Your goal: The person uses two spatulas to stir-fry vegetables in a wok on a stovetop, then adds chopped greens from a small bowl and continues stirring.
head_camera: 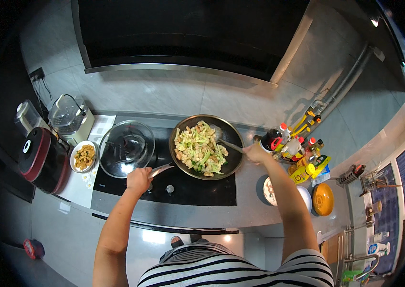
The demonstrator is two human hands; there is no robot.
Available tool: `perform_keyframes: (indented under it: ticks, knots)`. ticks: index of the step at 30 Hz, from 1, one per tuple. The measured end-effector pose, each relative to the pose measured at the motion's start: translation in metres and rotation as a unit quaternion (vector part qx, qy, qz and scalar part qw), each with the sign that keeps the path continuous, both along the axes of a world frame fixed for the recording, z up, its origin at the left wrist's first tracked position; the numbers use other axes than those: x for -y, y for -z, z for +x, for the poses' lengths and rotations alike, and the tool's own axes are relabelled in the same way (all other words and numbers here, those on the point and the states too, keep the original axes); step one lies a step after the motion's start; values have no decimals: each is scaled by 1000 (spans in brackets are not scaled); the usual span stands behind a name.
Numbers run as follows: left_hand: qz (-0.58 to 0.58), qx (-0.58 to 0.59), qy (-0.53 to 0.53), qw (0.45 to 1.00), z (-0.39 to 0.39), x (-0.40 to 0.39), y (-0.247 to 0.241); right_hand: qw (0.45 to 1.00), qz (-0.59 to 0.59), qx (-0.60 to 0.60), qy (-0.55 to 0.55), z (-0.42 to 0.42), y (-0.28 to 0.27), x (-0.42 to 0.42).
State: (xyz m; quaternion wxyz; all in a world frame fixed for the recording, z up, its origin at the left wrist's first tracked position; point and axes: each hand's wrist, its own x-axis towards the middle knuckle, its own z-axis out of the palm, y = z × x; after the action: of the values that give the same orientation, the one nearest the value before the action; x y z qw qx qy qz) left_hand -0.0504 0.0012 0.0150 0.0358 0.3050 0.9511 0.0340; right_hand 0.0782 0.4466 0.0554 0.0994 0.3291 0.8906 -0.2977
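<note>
My left hand (139, 180) is closed around the metal handle (161, 170) of a dark wok (236, 138) on the right side of the black cooktop (202, 193). Chopped cauliflower mixed with browned pieces (200, 149) fills much of the wok. In my right hand (256, 153) is the handle of a spatula or ladle (231, 145); its head rests inside the wok at the food's right edge, partly hidden. A glass lid (127, 149) lies at the left of the cooktop, beside the wok.
A white bowl of cooked food (83, 156) stands left, near a dark red rice cooker (44, 159) and a steamer-like appliance (69, 120). At right are several seasoning bottles (292, 147), a patterned plate (269, 192) and an orange bowl (323, 199). A range hood (181, 68) overhangs the back.
</note>
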Motion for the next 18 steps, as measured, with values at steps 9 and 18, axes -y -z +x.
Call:
perform_keyframes:
  ticks: [9, 18]
  knots:
    - [-4, -5, -3, 1000, 4, 1, -5, 917, 183, -280, -216, 42, 15, 13]
    - [-8, 16, -27, 999, 13, -7, -24, 863, 359, -148, -323, 87, -82, 39]
